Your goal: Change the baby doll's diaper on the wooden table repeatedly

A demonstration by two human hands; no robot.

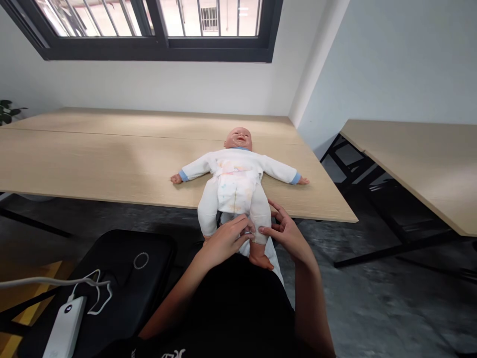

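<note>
A baby doll (238, 161) lies on its back near the table's front edge, arms spread wide, its legs hanging over that edge. It wears a white top with blue cuffs and a printed diaper (234, 194); the legs are white down to bare feet. My left hand (231, 233) is closed, its curled fingers at the inner side of the doll's leg (261, 214) on the right, just above the ankle. On the outer side of that leg is my right hand (286, 231), fingers apart and thumb against the shin. White cloth (274, 258) shows behind the foot.
The wooden table (112, 169) runs along the wall beneath a barred window. To the right stands a second table (421, 154) on black legs. At lower left, a black seat (112, 278) carries a white power bank (66, 325) with cables. A plant (7, 112) is at far left.
</note>
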